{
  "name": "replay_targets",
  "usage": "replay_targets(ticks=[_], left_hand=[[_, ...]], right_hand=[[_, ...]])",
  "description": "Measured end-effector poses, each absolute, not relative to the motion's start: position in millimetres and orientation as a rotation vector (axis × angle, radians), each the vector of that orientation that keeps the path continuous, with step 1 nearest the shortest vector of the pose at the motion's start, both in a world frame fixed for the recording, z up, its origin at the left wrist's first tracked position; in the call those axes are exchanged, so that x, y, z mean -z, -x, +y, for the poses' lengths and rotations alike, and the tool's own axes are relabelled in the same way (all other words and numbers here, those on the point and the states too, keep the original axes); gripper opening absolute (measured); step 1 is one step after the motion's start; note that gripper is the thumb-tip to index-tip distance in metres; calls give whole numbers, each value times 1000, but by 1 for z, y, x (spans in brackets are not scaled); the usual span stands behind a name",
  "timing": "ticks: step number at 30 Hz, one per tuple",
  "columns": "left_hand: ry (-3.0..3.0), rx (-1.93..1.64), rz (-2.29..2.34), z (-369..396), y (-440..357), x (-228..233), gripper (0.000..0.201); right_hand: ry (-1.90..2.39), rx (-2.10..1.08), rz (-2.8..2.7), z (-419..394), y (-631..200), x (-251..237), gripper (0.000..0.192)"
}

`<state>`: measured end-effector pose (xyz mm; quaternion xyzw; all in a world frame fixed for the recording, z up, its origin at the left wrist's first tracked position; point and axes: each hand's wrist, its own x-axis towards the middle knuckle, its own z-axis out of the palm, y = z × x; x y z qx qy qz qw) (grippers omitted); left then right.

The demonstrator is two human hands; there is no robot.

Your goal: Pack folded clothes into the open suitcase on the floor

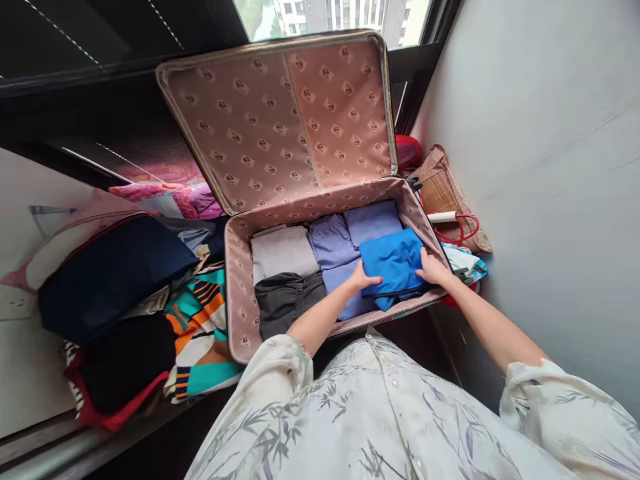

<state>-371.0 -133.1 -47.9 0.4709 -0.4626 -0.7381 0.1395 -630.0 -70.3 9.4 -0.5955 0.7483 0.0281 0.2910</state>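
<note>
Left hand (364,279) flat on blue garment (393,263), fingers spread, pressing fold down; no clench. Right hand (433,268) grips garment's right edge, steadying it. Garment lies in suitcase (239,293), right front corner, atop purple folds (350,237), beside grey stack (283,252). Lid (280,120) propped against window.

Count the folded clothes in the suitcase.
6 visible: grey back left, dark grey front left, three lavender in the middle and back, blue under both hands. More may lie underneath.
</note>
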Motion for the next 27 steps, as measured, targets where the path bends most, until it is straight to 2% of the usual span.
replay_targets(ticks=[2,3,7,12,15,18,23,27], left_hand=[[-1636,1895,-1638,-123,386,65,124],[-1712,1729,-1795,-118,389,70,122],[-1548,1183,-2343,-108,390,77,111],[-1207,1253,-2791,-110,400,85,93],[-1178,1193,-2953,-103,410,95,97],[-1303,1068,-2982,-93,417,97,101],[-1312,1160,-2975,-81,400,76,89],[-1467,1241,-2757,-69,342,55,74]], right_hand=[[1752,-436,2067,-64,631,1,84],[1831,-497,2061,-61,630,4,82],[2060,-470,1984,-62,621,15,85],[1960,-597,1840,-73,625,42,110],[1925,-746,1823,-73,625,65,121],[1957,-776,1873,-68,624,82,126],[2001,-751,1853,-65,629,95,129],[2077,-777,1845,-65,635,102,134]])
